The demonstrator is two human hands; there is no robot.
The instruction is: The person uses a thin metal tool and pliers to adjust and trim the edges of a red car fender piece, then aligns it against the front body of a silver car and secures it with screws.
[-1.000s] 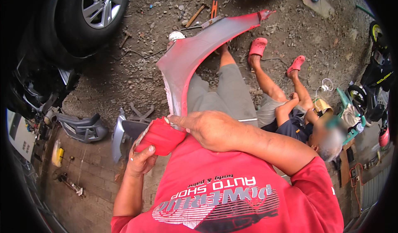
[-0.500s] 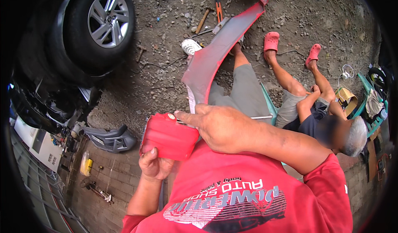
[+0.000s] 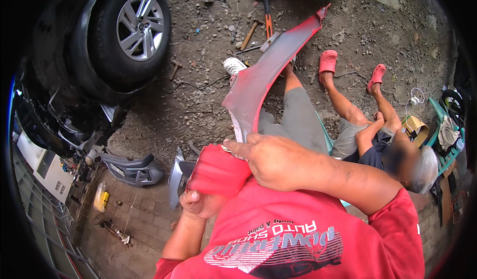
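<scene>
A red painted sheet-metal piece (image 3: 218, 171) with a wavy upper edge is tilted in front of my chest. My left hand (image 3: 198, 203) grips its lower edge, thumb on the near face. Over its upper right corner is my right hand (image 3: 271, 162), fingers curled and index finger stretched along the edge. A thin metal rod in that hand is mostly hidden now. Beyond the hands, a long red car fender (image 3: 276, 63) with a greyish face slants away to the far right. My right hand hides whether fender and red piece are joined.
A car wheel (image 3: 141, 28) stands at far left, near a grey bumper part (image 3: 133, 170). Hammers (image 3: 267, 16) lie on gravel beyond the fender. To the right sits another person (image 3: 370, 130) in pink clogs, near a green plastic chair (image 3: 447, 145).
The view has shifted, so most things sit slightly lower and farther right. The red piece has tilted, and the rod's shaft behind my right hand no longer shows.
</scene>
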